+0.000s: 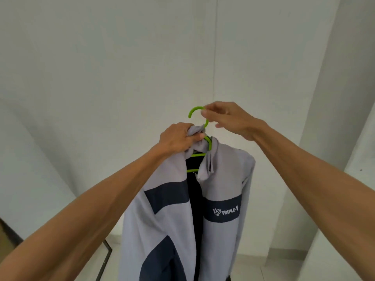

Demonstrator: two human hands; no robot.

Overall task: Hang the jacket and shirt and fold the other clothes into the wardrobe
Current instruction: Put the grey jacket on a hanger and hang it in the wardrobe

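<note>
Holds a grey-and-navy TRIPLE-F jacket (223,179) up on a green plastic hanger (209,146) at centre, before a white wall (101,67); grips the bunched collar in the left hand (178,136), fingers curled tight round the cloth, at 8 o'clock from the hook (192,110); pinches the hook's top between thumb and forefinger of the right hand (229,118), at 3 o'clock, other fingers loosely bent; stretches both bare forearms up and forward; leaves the jacket front hanging open towards 6 o'clock.

Grey-navy jacket (221,179) on green hanger (197,118)
</note>
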